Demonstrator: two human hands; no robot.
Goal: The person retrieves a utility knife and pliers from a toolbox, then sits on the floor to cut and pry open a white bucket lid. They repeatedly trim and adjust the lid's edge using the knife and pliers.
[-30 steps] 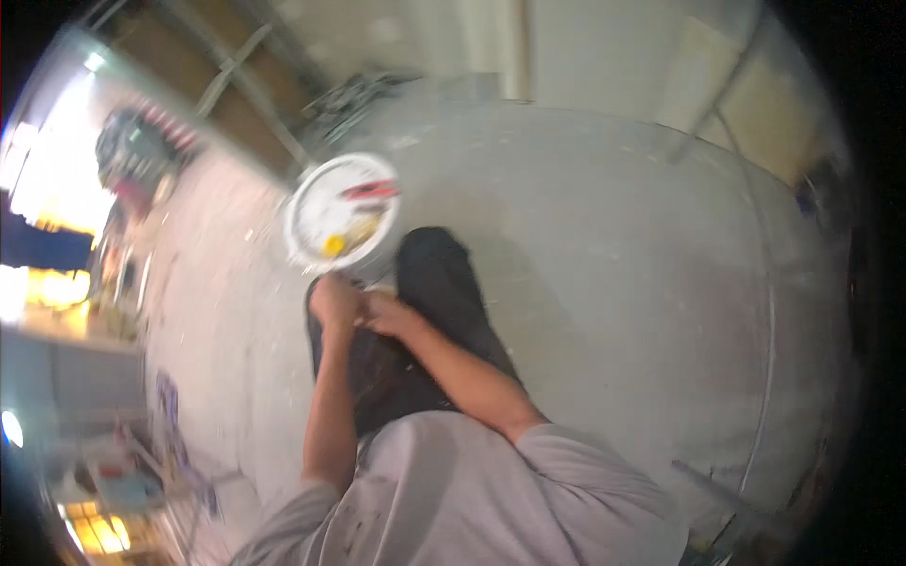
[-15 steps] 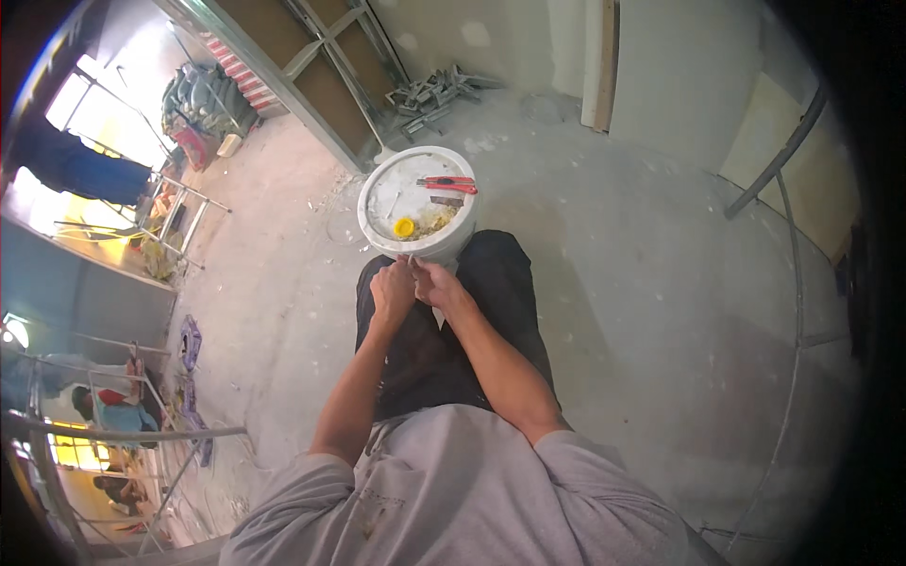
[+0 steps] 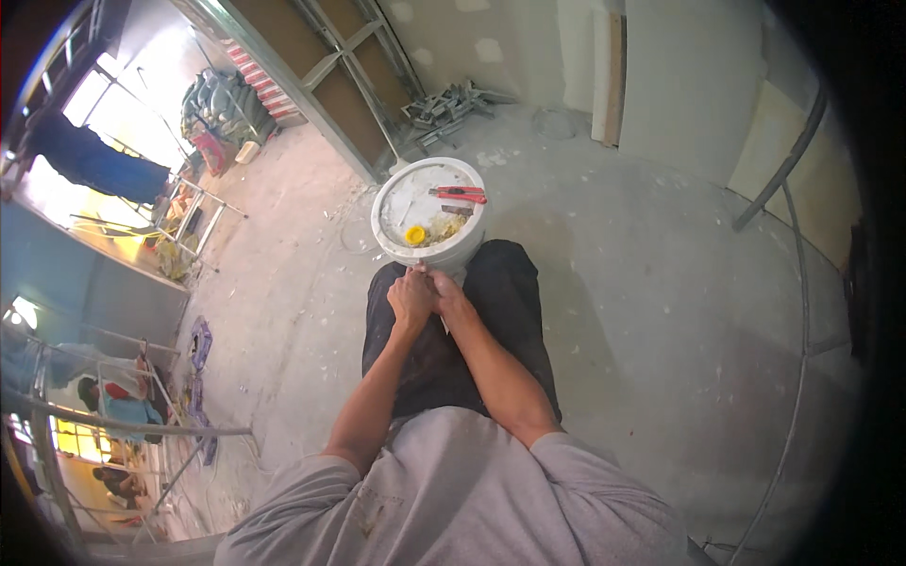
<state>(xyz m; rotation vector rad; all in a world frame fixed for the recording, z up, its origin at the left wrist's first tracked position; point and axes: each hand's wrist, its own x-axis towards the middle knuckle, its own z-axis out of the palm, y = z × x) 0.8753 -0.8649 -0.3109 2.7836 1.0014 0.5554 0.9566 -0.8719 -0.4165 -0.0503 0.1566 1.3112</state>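
My left hand (image 3: 412,298) and my right hand (image 3: 446,293) are closed and pressed together above my knees, at the near side of a white bucket (image 3: 460,257). Whatever the fingers hold is too small and hidden to make out; a pale bit shows just below the right hand. On the bucket's white lid (image 3: 404,200) lie a red utility knife (image 3: 460,194), a flat brownish strip (image 3: 457,209), a round yellow cap (image 3: 415,235) and some yellowish crumbs (image 3: 444,227).
Metal offcuts (image 3: 455,111) are heaped by the far wall, beside a metal stud frame (image 3: 344,52). Filled sacks (image 3: 225,102) stand at the far left. Metal scaffolding (image 3: 142,432) and other people are at the left; a bent pipe (image 3: 783,160) is at the right.
The whole view has shifted slightly, so the bucket and my hands appear a little lower and further right. My hands have drawn closer together, the left lapping over the right.
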